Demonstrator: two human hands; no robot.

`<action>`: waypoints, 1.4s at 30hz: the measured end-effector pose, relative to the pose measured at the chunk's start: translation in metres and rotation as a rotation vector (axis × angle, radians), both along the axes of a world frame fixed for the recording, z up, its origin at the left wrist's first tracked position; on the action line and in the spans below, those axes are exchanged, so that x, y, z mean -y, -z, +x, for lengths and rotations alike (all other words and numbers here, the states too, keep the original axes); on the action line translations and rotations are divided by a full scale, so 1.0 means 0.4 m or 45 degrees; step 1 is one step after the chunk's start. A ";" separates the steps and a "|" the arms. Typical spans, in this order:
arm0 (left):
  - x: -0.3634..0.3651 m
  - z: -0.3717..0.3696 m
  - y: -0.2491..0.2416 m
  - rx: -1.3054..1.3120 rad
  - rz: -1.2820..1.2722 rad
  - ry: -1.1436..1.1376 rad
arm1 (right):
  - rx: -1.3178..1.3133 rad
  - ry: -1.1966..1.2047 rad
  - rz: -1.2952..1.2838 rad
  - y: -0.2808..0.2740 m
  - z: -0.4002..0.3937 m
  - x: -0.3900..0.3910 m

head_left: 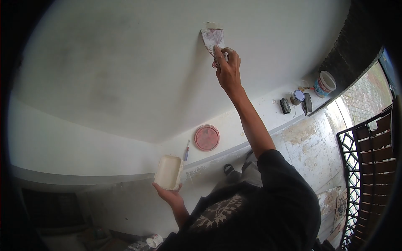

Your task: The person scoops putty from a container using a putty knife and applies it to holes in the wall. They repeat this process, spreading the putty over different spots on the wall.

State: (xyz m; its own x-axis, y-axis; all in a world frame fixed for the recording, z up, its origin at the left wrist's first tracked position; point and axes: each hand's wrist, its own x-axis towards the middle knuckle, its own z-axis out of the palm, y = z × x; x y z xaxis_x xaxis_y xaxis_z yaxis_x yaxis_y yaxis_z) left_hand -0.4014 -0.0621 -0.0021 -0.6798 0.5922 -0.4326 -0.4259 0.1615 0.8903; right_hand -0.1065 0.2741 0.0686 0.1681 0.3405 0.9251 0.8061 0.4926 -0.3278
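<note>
My right hand (228, 69) is raised against the pale wall (138, 54), its fingers closed on a putty knife (213, 38) smeared with white paste. The blade's edge touches the wall at a small patch of paste (212, 25). Low in front of me, my left hand (168, 194) holds up a cream rectangular tray (168, 172) by its lower end. Pale material coats the inside of the tray; how much it holds I cannot tell.
On the ledge lie a round red lid (207, 138) and a screwdriver-like tool (186, 151). Farther right are a dark block (285, 106), a tin (297, 97), a dark cloth-like piece (307, 103) and a white bucket (325, 84). A metal gate (370, 167) stands at the right.
</note>
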 end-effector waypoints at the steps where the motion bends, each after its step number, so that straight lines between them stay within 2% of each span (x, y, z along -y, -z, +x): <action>1: -0.001 -0.001 0.001 0.003 0.002 -0.006 | -0.005 -0.002 -0.028 0.005 -0.003 0.013; 7: -0.002 0.002 -0.003 0.019 -0.031 -0.004 | -0.036 0.011 0.027 -0.042 0.016 0.066; 11: -0.006 0.004 -0.006 -0.005 -0.032 0.015 | -0.051 0.008 0.075 -0.069 0.028 0.035; 16: -0.003 0.002 -0.002 0.002 -0.008 0.014 | -0.017 -0.067 -0.136 -0.031 0.017 0.081; 23: -0.013 0.001 -0.010 -0.003 -0.009 -0.001 | -0.036 -0.011 0.009 -0.121 0.041 0.048; 26: -0.011 0.000 -0.013 -0.003 0.010 -0.013 | 0.076 -0.001 -0.098 -0.077 0.036 0.053; 29: -0.009 0.002 -0.018 0.016 0.023 -0.016 | 0.048 -0.076 -0.185 -0.045 0.040 0.085; 36: -0.015 0.005 -0.015 0.001 -0.012 -0.029 | 0.021 -0.007 -0.063 -0.098 0.057 0.095; 39: -0.013 -0.009 0.001 0.009 0.025 0.018 | 0.057 -0.048 -0.097 -0.083 0.062 0.086; 41: -0.013 -0.001 -0.004 0.012 0.027 -0.009 | -0.165 -0.312 -0.325 -0.071 0.055 0.112; 42: -0.011 0.003 -0.005 0.013 0.009 -0.032 | -0.158 -0.317 -0.315 -0.077 0.052 0.117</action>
